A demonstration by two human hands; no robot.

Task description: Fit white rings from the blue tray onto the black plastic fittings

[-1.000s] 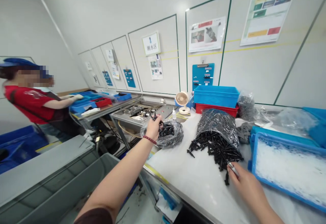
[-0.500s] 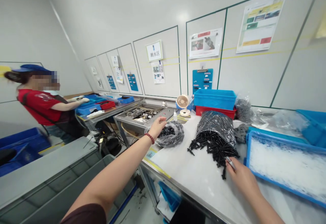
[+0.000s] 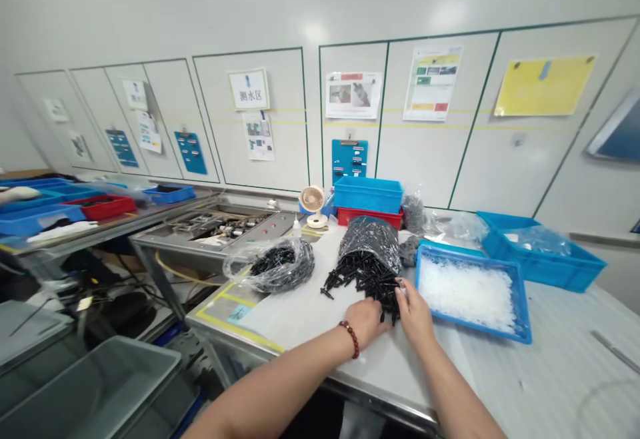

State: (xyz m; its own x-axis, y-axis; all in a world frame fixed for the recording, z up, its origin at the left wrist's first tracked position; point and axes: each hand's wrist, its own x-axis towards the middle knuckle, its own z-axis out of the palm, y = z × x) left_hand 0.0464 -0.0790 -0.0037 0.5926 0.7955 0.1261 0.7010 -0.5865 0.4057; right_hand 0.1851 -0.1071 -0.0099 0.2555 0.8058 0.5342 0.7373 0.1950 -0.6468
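A heap of small black rod-like parts (image 3: 365, 278) spills onto the table from the mouth of a clear plastic bag (image 3: 371, 236). My left hand (image 3: 364, 322), with a beaded bracelet at the wrist, is at the near edge of the heap. Its fingers curl down among the parts, and what they pinch is hidden. Just to the right, my right hand (image 3: 416, 316) is closed on a small silver metal piece (image 3: 402, 285), whose tip shows above the fingers. This hand is beside the heap's right edge.
Right of the hands is a blue tray (image 3: 523, 319) of small white pieces. A second open bag (image 3: 300, 267) of black parts lies left. Behind stand a small fan (image 3: 313, 204), a blue bin (image 3: 367, 194) on a red one, and a dropper bottle (image 3: 297, 227). Another blue bin (image 3: 575, 269) sits far right.
My left hand has moved from above the left bag to the heap's near edge. My right hand remains by the heap with the silver piece. The view has turned right, and the co-worker's body has left it.
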